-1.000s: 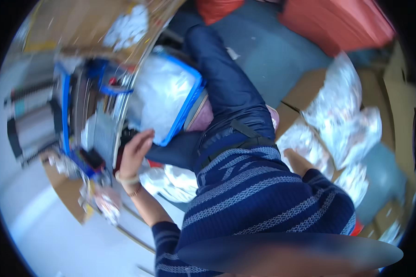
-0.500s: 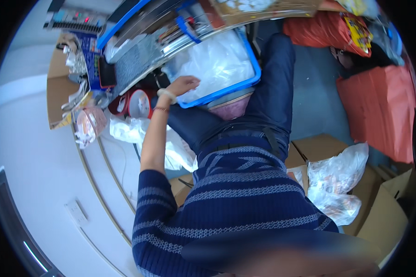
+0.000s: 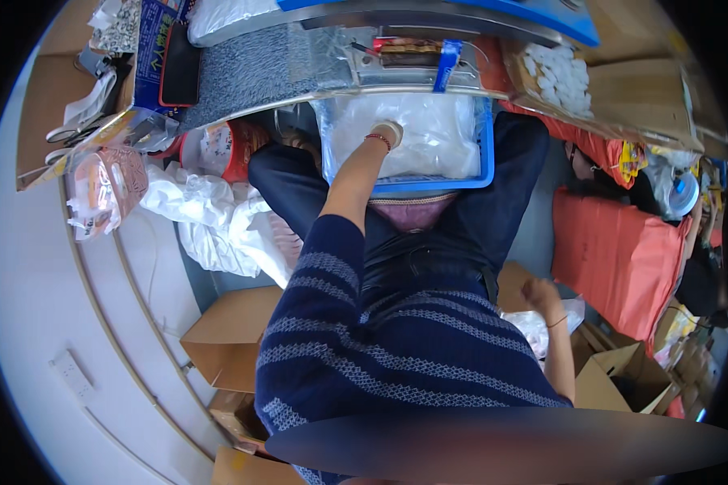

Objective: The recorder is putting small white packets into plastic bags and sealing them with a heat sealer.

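A blue plastic crate (image 3: 476, 179) full of clear plastic bags (image 3: 429, 137) rests on my lap, under the edge of a work table. My left hand (image 3: 386, 132) reaches forward into the crate and lies on the bags, its fingers tucked out of sight. My right hand (image 3: 541, 293) hangs low at my right side with its fingers curled. It touches a clear bag of white pieces (image 3: 532, 325) that sits above an open cardboard box (image 3: 615, 373). Whether it grips the bag is unclear.
The grey table edge (image 3: 251, 77) carries a metal device with a blue strap (image 3: 445, 63) and a box of white pieces (image 3: 554, 77). White bags (image 3: 210, 214) and cardboard boxes (image 3: 230, 335) lie at my left, red sacks (image 3: 615, 250) at my right.
The view has swung, so the crate now sits straight ahead. My left hand has moved from the crate's rim onto the bags. My right hand has come into view by the bag.
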`<state>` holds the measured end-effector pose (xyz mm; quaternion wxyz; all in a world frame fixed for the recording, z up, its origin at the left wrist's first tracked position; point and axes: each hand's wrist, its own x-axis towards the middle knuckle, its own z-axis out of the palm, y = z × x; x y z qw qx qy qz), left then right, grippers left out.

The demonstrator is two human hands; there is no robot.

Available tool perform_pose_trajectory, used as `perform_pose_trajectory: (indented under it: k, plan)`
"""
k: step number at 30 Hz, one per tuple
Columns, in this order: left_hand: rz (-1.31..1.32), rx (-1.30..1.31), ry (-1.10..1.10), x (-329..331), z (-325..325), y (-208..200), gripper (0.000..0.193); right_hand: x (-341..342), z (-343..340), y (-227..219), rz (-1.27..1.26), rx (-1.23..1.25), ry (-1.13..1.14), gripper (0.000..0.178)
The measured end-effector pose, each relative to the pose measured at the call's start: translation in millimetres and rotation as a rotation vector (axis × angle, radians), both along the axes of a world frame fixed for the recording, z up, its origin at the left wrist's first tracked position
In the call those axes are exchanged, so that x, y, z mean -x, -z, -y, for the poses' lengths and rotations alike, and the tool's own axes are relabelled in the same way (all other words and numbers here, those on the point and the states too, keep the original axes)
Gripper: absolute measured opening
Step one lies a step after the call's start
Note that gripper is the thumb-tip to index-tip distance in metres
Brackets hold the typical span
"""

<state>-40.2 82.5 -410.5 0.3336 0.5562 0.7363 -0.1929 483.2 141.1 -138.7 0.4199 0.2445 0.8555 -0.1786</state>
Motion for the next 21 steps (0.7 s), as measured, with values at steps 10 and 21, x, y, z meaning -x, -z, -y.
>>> perform_pose_trajectory:
  k: [10, 21]
  plan:
    - [0.011, -0.238, -0.599, 46.4, -22.7, -73.1, 0.057, 398.6, -29.1, 155.8, -0.53, 0.469, -0.255, 0.032]
    - [-0.554, -1.069, -0.419, 46.9, -4.2, -43.1, 0.044, 415.9, -169.2, 313.9, -0.94, 0.45, 0.769, 0.05]
